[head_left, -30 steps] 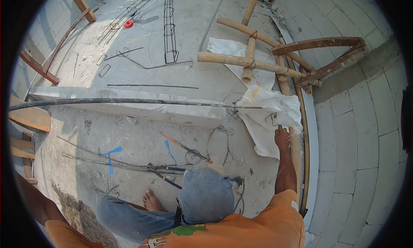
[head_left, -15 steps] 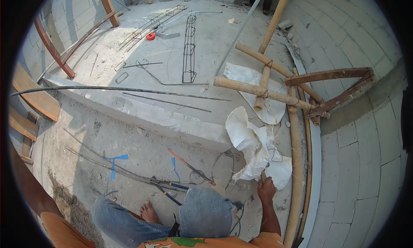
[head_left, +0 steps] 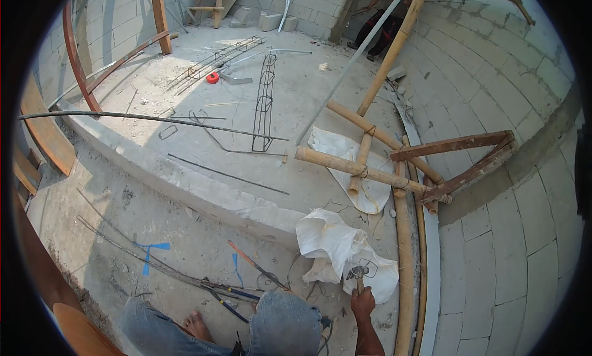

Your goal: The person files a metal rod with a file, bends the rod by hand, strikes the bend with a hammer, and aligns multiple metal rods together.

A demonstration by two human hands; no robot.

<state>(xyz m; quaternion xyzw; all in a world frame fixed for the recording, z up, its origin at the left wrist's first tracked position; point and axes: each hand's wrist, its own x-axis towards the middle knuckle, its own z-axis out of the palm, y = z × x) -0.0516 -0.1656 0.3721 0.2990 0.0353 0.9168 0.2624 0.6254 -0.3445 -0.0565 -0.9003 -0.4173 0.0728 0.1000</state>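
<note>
My right hand (head_left: pixel 362 302) is closed around the handle of a hammer (head_left: pixel 357 274), head up, in front of my right knee. Under the hammer lies a crumpled white sack (head_left: pixel 328 237) with a small bent wire ring (head_left: pixel 370 268) on it. My left forearm (head_left: pixel 42 257) runs up along the left edge; the hand itself is out of view. A long dark bar (head_left: pixel 154 120) enters from the left edge and spans above the concrete ledge. Beyond the ledge, a thin rod (head_left: pixel 228 173) lies on the floor.
Lashed bamboo poles (head_left: pixel 348 163) and a wooden bracket (head_left: pixel 475 165) stand at the right by the block wall (head_left: pixel 493 263). A rebar cage (head_left: pixel 264 103) and red tape measure (head_left: pixel 213 78) lie beyond the ledge (head_left: pixel 185 183). A person's legs (head_left: pixel 385 35) show at the back.
My right hand has come back toward me and left with the hammer, and the white sack has bunched up. The view has tilted upward. The long bar's far end has swung relative to the ledge.
</note>
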